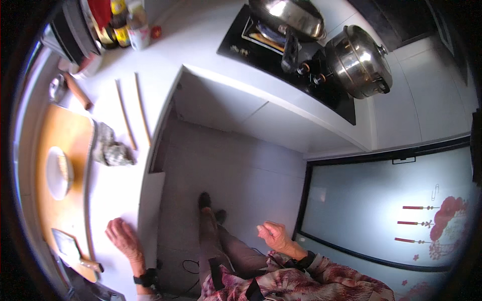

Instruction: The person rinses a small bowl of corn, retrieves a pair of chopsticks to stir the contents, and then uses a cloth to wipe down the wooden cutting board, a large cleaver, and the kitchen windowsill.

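My left hand (123, 237) rests on the white countertop (113, 195), fingers bent, just right of a wooden cutting board (77, 210). On that board lies a cleaver (67, 242) with a wooden handle, and farther up stands a white bowl (56, 173) with some yellowish food in it. A crumpled bundle in clear plastic (113, 150) lies beside the board, near two wooden chopsticks (125, 114). My right hand (275, 235) hangs in the air above the floor in front of my body, fingers curled. Whether it holds anything small cannot be told.
A lidded steel pot (357, 62) and a steel pan (290, 17) with a black handle stand on the black gas hob (256, 56). Bottles (120, 22) are at the upper left. A frosted glass door (357, 203) is on the right. A cable (191, 266) lies on the floor.
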A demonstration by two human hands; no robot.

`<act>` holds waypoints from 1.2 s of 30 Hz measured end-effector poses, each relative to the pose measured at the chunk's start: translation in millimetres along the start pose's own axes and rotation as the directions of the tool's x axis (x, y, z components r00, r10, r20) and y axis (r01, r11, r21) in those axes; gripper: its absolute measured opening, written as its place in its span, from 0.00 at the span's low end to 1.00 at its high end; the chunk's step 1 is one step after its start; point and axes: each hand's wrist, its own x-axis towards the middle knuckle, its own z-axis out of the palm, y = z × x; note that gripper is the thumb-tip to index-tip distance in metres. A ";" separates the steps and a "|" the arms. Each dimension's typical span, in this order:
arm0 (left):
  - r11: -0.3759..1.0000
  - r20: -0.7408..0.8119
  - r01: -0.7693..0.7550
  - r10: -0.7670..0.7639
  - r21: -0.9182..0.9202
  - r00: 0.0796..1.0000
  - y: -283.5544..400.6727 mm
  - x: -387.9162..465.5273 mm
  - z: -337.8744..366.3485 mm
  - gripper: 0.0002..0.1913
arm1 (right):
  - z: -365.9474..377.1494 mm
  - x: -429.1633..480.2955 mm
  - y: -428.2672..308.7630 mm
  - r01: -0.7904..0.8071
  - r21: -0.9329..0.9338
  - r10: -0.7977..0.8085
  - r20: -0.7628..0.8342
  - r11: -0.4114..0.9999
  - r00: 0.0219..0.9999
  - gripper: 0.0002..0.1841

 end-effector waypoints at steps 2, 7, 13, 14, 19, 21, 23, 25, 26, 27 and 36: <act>0.998 0.000 -0.038 0.038 0.042 0.999 -2.5 -1.0 1.8 0.08 | -7.7 9.1 -23.7 0.062 0.015 -0.062 -0.004 0.998 0.998 0.15; 1.000 -0.016 -0.020 0.020 0.006 1.000 6.7 3.4 -5.1 0.08 | -16.0 12.7 -47.9 0.185 0.005 -0.184 -0.066 0.983 0.981 0.16; 1.000 -0.025 0.025 -0.025 0.007 0.999 4.7 4.8 -5.3 0.08 | -25.4 14.3 -72.0 0.314 -0.021 -0.313 -0.149 0.949 0.938 0.16; 1.000 -0.019 0.007 -0.007 0.013 1.000 3.8 4.3 -5.6 0.08 | -24.9 13.9 -73.9 0.335 -0.031 -0.335 -0.168 0.942 0.927 0.17; 1.000 0.016 0.020 -0.021 0.020 1.000 12.3 9.0 -9.2 0.09 | -32.8 13.1 -81.9 0.384 -0.081 -0.392 -0.223 0.920 0.893 0.18; 0.999 0.017 0.014 -0.014 0.034 1.000 10.7 7.1 -8.3 0.10 | -36.7 9.6 -84.4 0.386 -0.076 -0.392 -0.256 0.919 0.884 0.18; 1.000 -0.010 0.020 -0.019 0.023 1.000 9.0 5.4 -8.7 0.10 | -39.9 6.6 -79.2 0.377 -0.106 -0.391 -0.276 0.920 0.878 0.18; 0.999 0.006 0.014 -0.014 0.035 1.000 10.7 5.6 -10.1 0.10 | -44.6 4.0 -80.0 0.382 -0.100 -0.393 -0.309 0.919 0.866 0.18; 0.999 0.004 0.015 -0.015 0.032 1.000 12.5 4.9 -10.9 0.10 | -46.7 0.8 -78.9 0.372 -0.097 -0.383 -0.308 0.923 0.871 0.18; 0.999 0.002 0.016 -0.016 0.028 1.000 13.9 4.6 -11.4 0.10 | -48.9 -2.0 -77.8 0.362 -0.094 -0.373 -0.306 0.927 0.876 0.18; 0.995 0.040 0.010 -0.014 0.098 0.999 20.6 5.7 -12.7 0.11 | -63.4 -20.0 -64.0 0.329 -0.148 -0.360 -0.359 0.933 0.861 0.17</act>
